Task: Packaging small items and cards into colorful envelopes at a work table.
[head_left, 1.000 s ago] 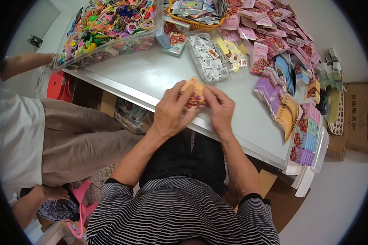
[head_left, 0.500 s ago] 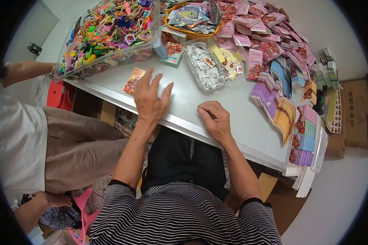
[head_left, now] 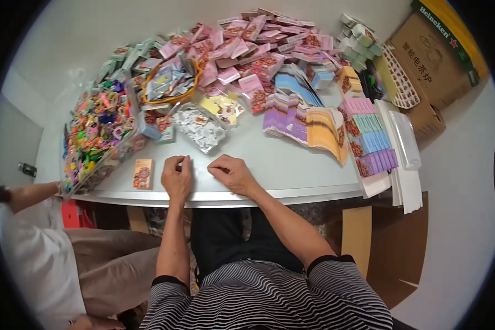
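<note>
My left hand rests on the white table near its front edge, fingers curled in and nothing seen in them. Just right of it lies my right hand, loosely closed with the fingertips turned toward the left hand. A gap of bare tabletop separates the two. Left of my left hand is a small orange card box, lying flat and untouched. Beyond my hands sits a clear tray of small white packets, with loose yellow stickers beside it.
A clear bin of colourful small trinkets stands at left, near another person's arm. Behind are a yellow basket of silvery cards and heaped pink boxes. Purple-orange folded cartons and stacked small boxes fill the right.
My left hand has moved away from the orange box, and its spread fingers have curled in. My right hand stays closed. The view has swung to the right.
</note>
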Demonstrator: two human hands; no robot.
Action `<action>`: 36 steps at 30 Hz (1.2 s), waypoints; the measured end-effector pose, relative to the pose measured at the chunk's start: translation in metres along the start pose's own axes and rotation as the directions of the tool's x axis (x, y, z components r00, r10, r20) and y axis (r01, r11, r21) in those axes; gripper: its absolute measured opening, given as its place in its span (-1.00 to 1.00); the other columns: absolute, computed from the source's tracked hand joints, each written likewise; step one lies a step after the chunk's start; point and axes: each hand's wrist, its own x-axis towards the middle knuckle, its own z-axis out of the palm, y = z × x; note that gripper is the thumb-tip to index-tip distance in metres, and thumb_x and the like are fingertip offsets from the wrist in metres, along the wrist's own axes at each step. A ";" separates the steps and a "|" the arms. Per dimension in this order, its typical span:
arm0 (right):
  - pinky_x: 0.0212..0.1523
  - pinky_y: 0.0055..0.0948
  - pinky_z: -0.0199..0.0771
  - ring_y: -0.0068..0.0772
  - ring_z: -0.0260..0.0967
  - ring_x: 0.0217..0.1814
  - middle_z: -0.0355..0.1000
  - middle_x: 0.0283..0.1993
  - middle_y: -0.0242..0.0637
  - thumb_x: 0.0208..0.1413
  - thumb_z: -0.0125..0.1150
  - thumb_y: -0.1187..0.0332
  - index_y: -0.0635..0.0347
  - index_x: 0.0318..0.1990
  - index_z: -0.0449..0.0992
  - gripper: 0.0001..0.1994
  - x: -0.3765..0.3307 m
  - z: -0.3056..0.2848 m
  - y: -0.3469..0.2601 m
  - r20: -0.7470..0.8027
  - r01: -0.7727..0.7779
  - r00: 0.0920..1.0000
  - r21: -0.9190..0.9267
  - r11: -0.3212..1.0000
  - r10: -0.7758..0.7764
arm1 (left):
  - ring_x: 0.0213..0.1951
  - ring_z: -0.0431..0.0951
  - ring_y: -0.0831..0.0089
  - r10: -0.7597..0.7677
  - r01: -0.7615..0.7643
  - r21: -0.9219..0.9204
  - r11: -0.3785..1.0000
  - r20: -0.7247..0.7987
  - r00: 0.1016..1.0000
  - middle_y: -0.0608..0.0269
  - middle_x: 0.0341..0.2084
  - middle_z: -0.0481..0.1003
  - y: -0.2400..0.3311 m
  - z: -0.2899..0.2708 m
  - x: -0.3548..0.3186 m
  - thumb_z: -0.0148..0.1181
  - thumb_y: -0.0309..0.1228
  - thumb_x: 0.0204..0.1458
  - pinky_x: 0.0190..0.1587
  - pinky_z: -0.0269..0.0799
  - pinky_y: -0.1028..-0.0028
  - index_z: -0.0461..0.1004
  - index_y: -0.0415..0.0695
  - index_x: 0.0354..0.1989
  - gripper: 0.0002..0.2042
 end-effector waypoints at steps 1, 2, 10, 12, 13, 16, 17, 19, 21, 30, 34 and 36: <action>-0.32 -0.42 0.45 -0.39 0.47 -0.37 0.52 -0.36 -0.20 0.17 0.30 0.38 0.27 -0.25 0.66 -0.86 0.000 0.000 0.003 0.006 0.017 1.000 0.014 1.000 -0.017 | -0.48 0.54 0.37 0.019 -0.019 0.007 1.000 -0.011 1.000 0.19 -0.38 0.59 0.002 -0.002 -0.003 0.35 -0.31 0.09 -0.31 0.48 0.38 0.64 -0.18 -0.30 -0.82; -0.33 -0.43 0.44 -0.40 0.47 -0.38 0.52 -0.37 -0.21 0.17 0.30 0.37 0.27 -0.24 0.66 -0.85 0.001 0.002 0.005 0.006 0.041 0.999 0.031 0.999 -0.041 | -0.48 0.54 0.37 0.028 -0.027 0.021 0.999 -0.027 0.999 0.19 -0.38 0.59 0.001 -0.003 -0.003 0.35 -0.31 0.09 -0.31 0.48 0.38 0.64 -0.18 -0.30 -0.82; -0.34 -0.52 0.51 -0.56 0.49 -0.30 0.58 -0.24 -0.31 0.21 0.29 0.31 0.31 0.00 0.58 -0.71 -0.015 0.014 -0.075 0.147 -0.274 0.957 0.188 0.943 0.249 | -0.37 0.64 0.18 0.006 -0.004 0.063 0.998 -0.017 1.000 0.08 -0.36 0.63 -0.016 -0.004 -0.004 0.29 -0.21 0.10 -0.23 0.52 0.29 0.66 -0.18 -0.33 -0.75; -0.23 -0.48 0.54 -0.49 0.51 -0.22 0.57 -0.16 -0.25 0.23 0.25 0.34 0.30 0.09 0.52 -0.67 -0.033 0.015 -0.153 0.155 0.093 0.980 0.193 0.977 -0.124 | -0.33 0.65 0.15 0.287 -0.293 0.116 0.949 0.063 0.956 0.08 -0.35 0.63 -0.010 -0.010 -0.009 0.29 -0.20 0.09 -0.19 0.53 0.26 0.67 -0.15 -0.28 -0.75; -0.26 -0.42 0.53 -0.31 0.52 -0.24 0.52 -0.25 -0.18 0.18 0.28 0.36 0.29 0.09 0.50 -0.65 -0.052 0.013 -0.212 0.194 0.264 0.948 -0.043 0.963 -0.252 | -0.30 0.65 0.15 0.500 -0.512 0.163 0.843 0.109 0.859 0.08 -0.35 0.63 -0.016 -0.015 -0.009 0.29 -0.21 0.09 -0.18 0.53 0.25 0.67 -0.14 -0.26 -0.75; -0.37 -0.18 0.52 -0.20 0.46 -0.36 0.39 -0.42 -0.20 -0.03 0.26 0.32 0.25 -0.26 0.51 -0.78 -0.094 0.011 -0.298 0.371 0.818 0.574 -0.248 0.518 -0.730 | -0.22 0.63 0.18 0.009 -0.016 0.185 0.983 0.037 0.999 0.09 -0.27 0.61 -0.006 -0.008 -0.007 0.29 -0.24 0.07 -0.11 0.51 0.24 0.67 -0.13 -0.27 -0.77; -0.38 -0.12 0.51 -0.20 0.48 -0.36 0.46 -0.40 -0.16 0.00 0.22 0.32 0.27 -0.43 0.51 -0.83 -0.109 0.011 -0.318 0.402 0.867 0.484 -0.104 0.487 -0.777 | -0.21 0.60 0.14 0.033 -0.044 0.186 0.982 0.059 0.998 0.07 -0.25 0.59 -0.001 -0.008 -0.007 0.28 -0.25 0.05 -0.06 0.49 0.23 0.66 -0.15 -0.29 -0.78; -0.39 -0.18 0.49 -0.24 0.44 -0.38 0.45 -0.40 -0.19 -0.02 0.22 0.31 0.30 -0.44 0.52 -0.81 -0.144 0.015 -0.335 0.440 0.889 0.443 -0.098 0.448 -0.781 | -0.20 0.59 0.13 0.085 -0.097 0.181 0.979 0.070 0.994 0.06 -0.26 0.59 -0.005 -0.005 -0.007 0.28 -0.25 0.05 -0.04 0.48 0.22 0.66 -0.16 -0.30 -0.78; -0.40 -0.29 0.45 -0.31 0.38 -0.41 0.44 -0.39 -0.24 -0.05 0.22 0.30 0.35 -0.44 0.53 -0.77 -0.170 0.010 -0.347 0.520 0.933 0.338 -0.075 0.352 -0.785 | -0.16 0.56 0.10 0.137 -0.148 0.164 0.975 0.079 0.987 0.05 -0.27 0.57 -0.005 -0.001 -0.009 0.26 -0.27 0.04 0.00 0.45 0.20 0.65 -0.17 -0.33 -0.78; -0.35 -0.44 0.50 -0.38 0.47 -0.29 0.51 -0.27 -0.34 -0.22 0.38 0.34 0.13 -0.28 0.60 -0.74 -0.204 0.003 -0.308 0.425 0.884 0.467 -0.227 0.408 -0.776 | -0.09 0.54 0.08 0.144 -0.154 0.148 0.977 0.073 0.987 0.06 -0.22 0.57 -0.012 -0.007 -0.012 0.25 -0.27 0.06 0.05 0.44 0.19 0.65 -0.17 -0.33 -0.78; -0.26 -0.31 0.55 -0.26 0.57 -0.26 0.61 -0.23 -0.29 -0.10 0.46 0.40 0.13 -0.25 0.63 -0.79 -0.175 -0.032 -0.230 0.377 0.701 0.712 -0.442 0.560 -0.593 | -0.07 0.54 0.09 0.130 -0.142 0.157 0.977 0.080 0.988 0.07 -0.21 0.57 -0.014 -0.013 -0.017 0.25 -0.27 0.06 0.08 0.44 0.20 0.65 -0.18 -0.34 -0.78; -0.03 -0.29 0.53 -0.07 0.54 -0.06 0.57 -0.09 -0.07 0.01 0.45 0.41 0.31 -0.13 0.59 -0.72 -0.161 -0.071 -0.148 0.003 0.207 0.969 -0.560 0.802 -0.248 | -0.06 0.54 0.10 0.122 -0.135 0.151 0.979 0.092 0.988 0.07 -0.20 0.57 -0.006 -0.013 -0.017 0.24 -0.28 0.07 0.08 0.44 0.19 0.65 -0.17 -0.35 -0.79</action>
